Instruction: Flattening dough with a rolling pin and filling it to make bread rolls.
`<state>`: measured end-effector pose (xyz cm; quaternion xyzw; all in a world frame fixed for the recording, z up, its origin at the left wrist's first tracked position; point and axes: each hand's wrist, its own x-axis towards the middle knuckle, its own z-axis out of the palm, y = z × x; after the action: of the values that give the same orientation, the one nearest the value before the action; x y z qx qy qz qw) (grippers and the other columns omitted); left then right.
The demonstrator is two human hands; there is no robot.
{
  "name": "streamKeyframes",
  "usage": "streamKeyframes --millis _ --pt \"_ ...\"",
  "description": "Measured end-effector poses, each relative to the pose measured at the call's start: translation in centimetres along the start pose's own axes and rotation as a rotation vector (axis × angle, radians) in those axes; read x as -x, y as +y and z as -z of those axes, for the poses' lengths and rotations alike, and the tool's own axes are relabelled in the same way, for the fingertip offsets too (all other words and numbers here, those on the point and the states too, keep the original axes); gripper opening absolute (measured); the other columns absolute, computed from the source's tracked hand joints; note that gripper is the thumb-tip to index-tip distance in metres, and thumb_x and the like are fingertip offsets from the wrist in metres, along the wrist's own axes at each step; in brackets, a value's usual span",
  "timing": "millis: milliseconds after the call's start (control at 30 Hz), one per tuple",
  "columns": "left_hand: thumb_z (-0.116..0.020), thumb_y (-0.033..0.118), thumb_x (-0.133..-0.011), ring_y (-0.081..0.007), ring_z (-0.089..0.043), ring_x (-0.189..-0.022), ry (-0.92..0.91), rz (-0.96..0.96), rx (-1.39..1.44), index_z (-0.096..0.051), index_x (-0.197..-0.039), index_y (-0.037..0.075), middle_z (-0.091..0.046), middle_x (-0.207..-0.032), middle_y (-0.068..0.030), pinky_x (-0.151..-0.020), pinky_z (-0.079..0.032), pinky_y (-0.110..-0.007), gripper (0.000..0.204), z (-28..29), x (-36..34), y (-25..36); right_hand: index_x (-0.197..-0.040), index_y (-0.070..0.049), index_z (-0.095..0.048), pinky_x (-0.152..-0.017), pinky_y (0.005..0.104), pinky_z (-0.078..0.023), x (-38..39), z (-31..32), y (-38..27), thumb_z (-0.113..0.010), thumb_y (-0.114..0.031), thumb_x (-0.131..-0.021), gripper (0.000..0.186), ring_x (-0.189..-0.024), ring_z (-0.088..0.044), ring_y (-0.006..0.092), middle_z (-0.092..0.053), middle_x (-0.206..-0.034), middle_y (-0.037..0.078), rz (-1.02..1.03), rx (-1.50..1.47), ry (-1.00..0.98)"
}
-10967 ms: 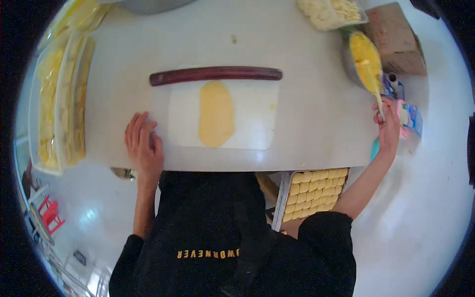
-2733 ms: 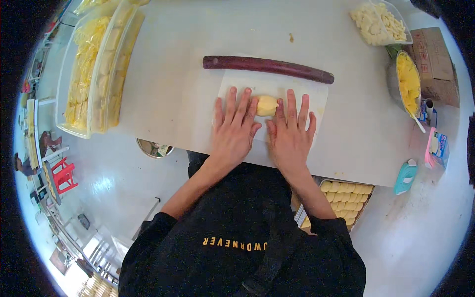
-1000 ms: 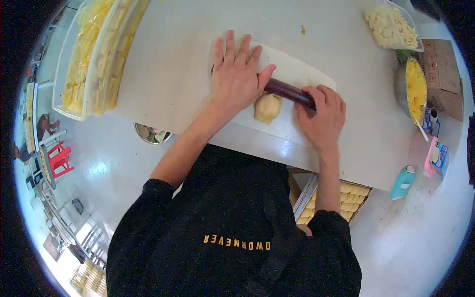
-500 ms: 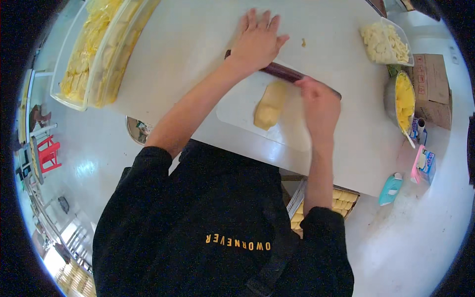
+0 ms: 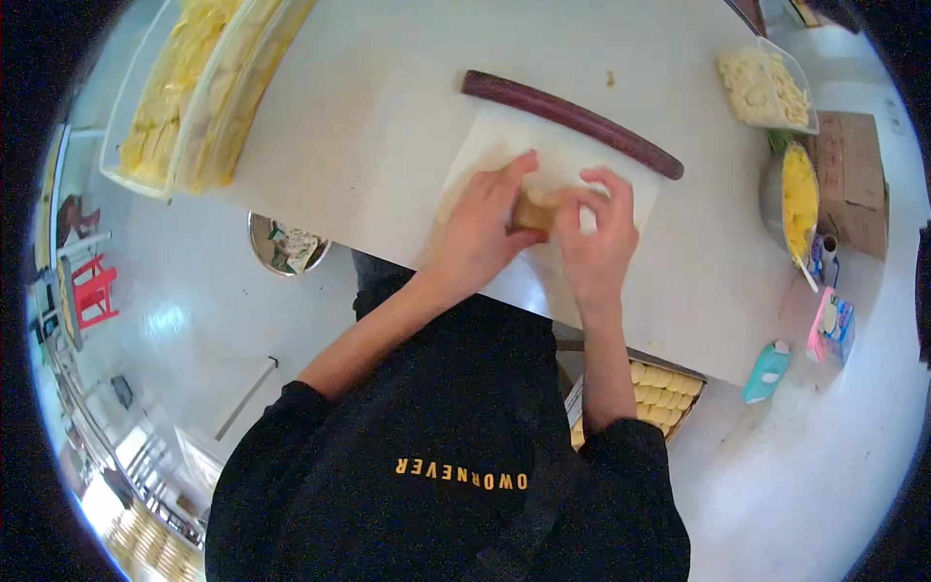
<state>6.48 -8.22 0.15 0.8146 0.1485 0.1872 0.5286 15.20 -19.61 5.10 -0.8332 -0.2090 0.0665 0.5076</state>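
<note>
A small pale-yellow piece of dough (image 5: 535, 210) lies on a whitish sheet (image 5: 485, 141) near the table's front edge. It looks shorter than before, and fingers partly hide it. My left hand (image 5: 482, 225) curves round the dough's left side, with thumb and fingers closed on it. From the right, my right hand (image 5: 599, 233) grips the dough's other side with bent fingers. Beyond both hands rests a dark reddish-brown rolling pin (image 5: 572, 118), slanting across the far edge of the sheet, with nobody touching it.
Clear containers of yellow pieces (image 5: 136, 179) stand far left. At right are a tub of pale pieces (image 5: 766, 92), a metal bowl of yellow filling (image 5: 800, 199) and a cardboard box (image 5: 853, 165). Below the front edge sit rows of dough pieces (image 5: 664, 398).
Both hands have left the rolling pin and come nearer, onto the dough. The pin now lies a little farther away. The dough has gone from a flat strip to a shorter, bunched shape.
</note>
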Motion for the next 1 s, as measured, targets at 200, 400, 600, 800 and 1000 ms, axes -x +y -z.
streamKeyframes --millis 200,400,600,800,1000 --pt "-0.077 0.01 -0.073 -0.0332 -0.056 -0.112 -0.355 -0.337 -0.237 -0.05 -0.136 0.005 -0.06 -0.127 -0.0115 -0.1 -0.044 -0.042 0.068 2.6 -4.4 0.3 -0.112 -0.005 -0.064 -0.081 0.0398 -0.053 5.8 0.8 1.2 -0.059 -0.015 -0.093 0.022 -0.087 -0.07 0.0291 -0.072 -0.096 0.01 0.648 0.614 -0.162" --pt "-0.074 0.013 -0.077 -0.0347 -0.058 -0.104 -0.959 -0.236 -0.545 -0.056 -0.118 0.002 -0.063 -0.112 -0.0148 -0.094 -0.046 -0.043 0.046 2.5 -8.0 3.8 -0.105 -0.005 -0.071 -0.081 0.0371 -0.054 4.6 4.4 1.7 -0.054 -0.015 -0.097 0.021 -0.09 -0.071 0.0273 -0.073 -0.092 0.009 0.426 0.332 -0.298" --pt "-0.069 0.018 -0.085 -0.0332 -0.058 -0.107 -0.792 0.171 -0.181 -0.054 -0.11 0.0 -0.062 -0.109 -0.0169 -0.091 -0.046 -0.041 0.035 2.6 -6.4 4.8 -0.11 -0.004 -0.069 -0.087 0.0341 -0.052 1.5 6.0 3.7 -0.045 -0.023 -0.103 0.032 -0.102 -0.067 0.02 -0.073 -0.104 0.007 -0.082 0.181 -0.034" --pt "-0.066 0.026 -0.091 -0.0311 -0.054 -0.122 0.078 0.001 0.115 -0.05 -0.124 -0.003 -0.052 -0.135 -0.0221 -0.097 -0.046 -0.038 0.046 0.6 -1.4 0.3 -0.131 0.0 -0.056 -0.108 0.0379 -0.036 1.5 0.6 2.8 -0.036 -0.036 -0.105 0.049 -0.127 -0.05 0.0255 -0.057 -0.133 0.013 -0.198 -0.491 0.035" --pt "-0.062 0.022 -0.094 -0.0315 -0.052 -0.126 -0.021 0.164 0.438 -0.051 -0.131 0.004 -0.049 -0.141 -0.018 -0.103 -0.042 -0.04 0.042 1.9 -2.4 2.7 -0.138 0.002 -0.047 -0.113 0.0437 -0.029 -0.4 -1.1 -0.5 -0.037 -0.045 -0.103 0.06 -0.136 -0.039 0.0332 -0.045 -0.144 0.018 -0.117 -0.331 -0.077"
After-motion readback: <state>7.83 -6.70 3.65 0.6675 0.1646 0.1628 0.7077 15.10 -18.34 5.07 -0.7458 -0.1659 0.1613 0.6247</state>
